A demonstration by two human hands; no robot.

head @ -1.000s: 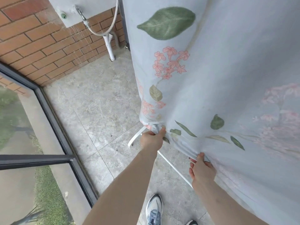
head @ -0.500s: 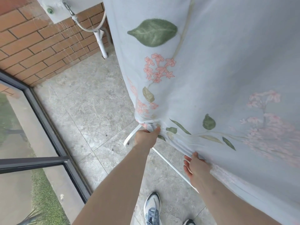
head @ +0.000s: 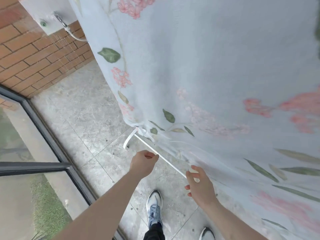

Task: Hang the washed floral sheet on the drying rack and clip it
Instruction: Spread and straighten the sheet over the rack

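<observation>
Hanging up-right of both hands, the pale-blue floral cotton sheet (head: 216, 66) drapes along the thin white metal rack bar (head: 155, 149); the left hand (head: 143, 163), loosely curled and empty, sits nearer its bunched corner, the right hand (head: 199, 186) open beside the hem.

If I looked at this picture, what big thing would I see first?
You would see the floral sheet first: pale blue with pink flowers and green leaves, hanging down and filling the top and right. Below its bunched lower corner a thin white rack bar runs slantwise over the grey tiled floor. The left hand and right hand hover by that bar, holding nothing.
</observation>
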